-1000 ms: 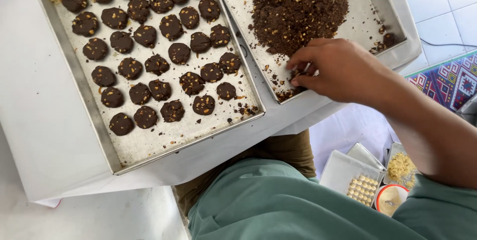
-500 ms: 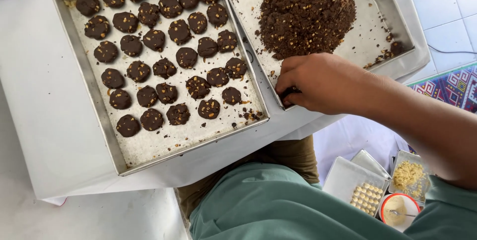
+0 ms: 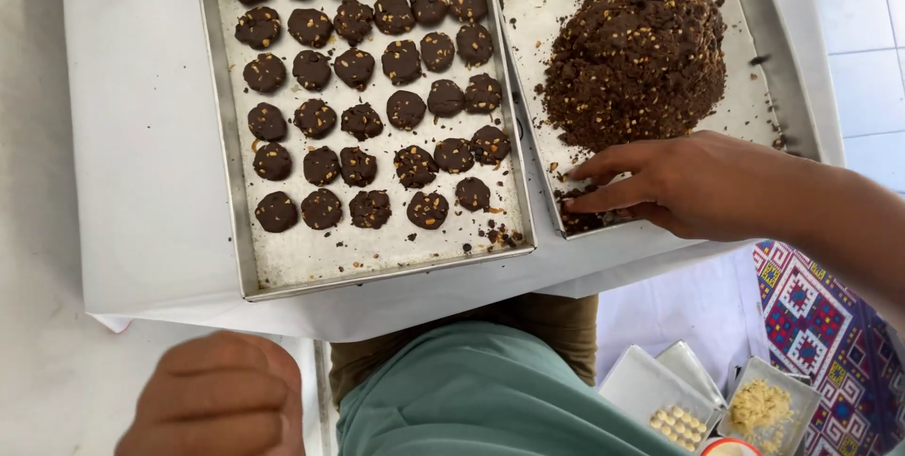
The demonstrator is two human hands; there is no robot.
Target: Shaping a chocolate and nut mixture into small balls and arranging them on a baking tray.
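Right hand [image 3: 693,182] open-fingered on crumbs beside one dough mound [image 3: 636,60] — left hand [image 3: 222,399] clenched (thirty-one cookies [image 3: 405,109], two trays [image 3: 226,192]).

You see two brushed-metal trays [image 3: 224,145], dull and lined with matt white paper, a coarse, crumbly dark dough mound [image 3: 641,60], matt rough-topped cookies [image 3: 405,109], and smooth white paper covering the surface [image 3: 141,135].

This looks like a home kitchen set up for baking. Two metal baking trays [image 3: 226,135] sit on a paper-covered bench [image 3: 141,135], one filled with dark cookies [image 3: 363,69], the other heaped with crumbly dough [image 3: 641,60]. Pale floor tiles [image 3: 863,60] and a patterned mat [image 3: 830,333] lie beside it.
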